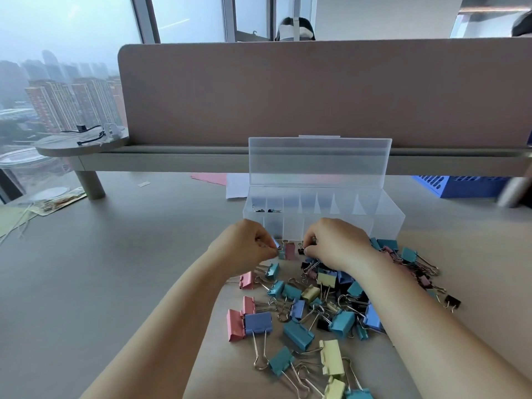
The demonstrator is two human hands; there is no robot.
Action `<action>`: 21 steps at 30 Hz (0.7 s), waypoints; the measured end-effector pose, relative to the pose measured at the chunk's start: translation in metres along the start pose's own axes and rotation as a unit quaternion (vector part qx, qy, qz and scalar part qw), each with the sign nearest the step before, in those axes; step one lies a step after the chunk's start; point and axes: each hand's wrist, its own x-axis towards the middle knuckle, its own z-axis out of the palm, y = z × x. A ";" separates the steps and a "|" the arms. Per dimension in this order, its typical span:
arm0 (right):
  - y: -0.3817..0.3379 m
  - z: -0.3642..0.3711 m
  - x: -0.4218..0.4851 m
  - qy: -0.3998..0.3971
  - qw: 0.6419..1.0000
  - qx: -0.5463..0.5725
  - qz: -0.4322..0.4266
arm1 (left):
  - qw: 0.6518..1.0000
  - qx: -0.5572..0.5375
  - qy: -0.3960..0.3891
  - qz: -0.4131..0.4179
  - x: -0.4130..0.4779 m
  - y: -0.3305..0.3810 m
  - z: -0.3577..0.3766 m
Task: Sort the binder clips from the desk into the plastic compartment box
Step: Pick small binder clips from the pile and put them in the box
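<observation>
A heap of binder clips in teal, pink, blue, yellow and black lies on the desk in front of me. Behind it stands the clear plastic compartment box with its lid up; a few small black clips lie in its far-left compartments. My left hand pinches a small blue clip just in front of the box. My right hand is curled over the heap's far edge, fingertips pinching a small black clip. A pink clip stands between my hands.
A brown partition and a raised shelf run behind the box. Pink and white papers lie left of the box, a blue crate at the right, and packets with cords at the far left.
</observation>
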 end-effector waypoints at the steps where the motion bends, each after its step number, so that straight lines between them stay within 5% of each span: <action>1: 0.000 0.001 0.000 0.004 1.000 -0.005 -0.002 | 1.000 0.010 0.009 -0.015 0.001 -0.001 0.001; 6: 0.000 0.001 -0.001 0.010 1.000 -0.009 -0.012 | 0.994 0.084 0.029 -0.066 0.001 0.002 0.004; 11: -0.001 -0.004 -0.003 0.006 1.000 0.006 -0.014 | 0.989 0.129 0.072 -0.014 -0.001 0.013 0.004; 21: -0.009 0.005 -0.004 0.034 0.998 -0.042 -0.018 | 0.994 0.107 0.012 0.012 -0.004 0.016 0.019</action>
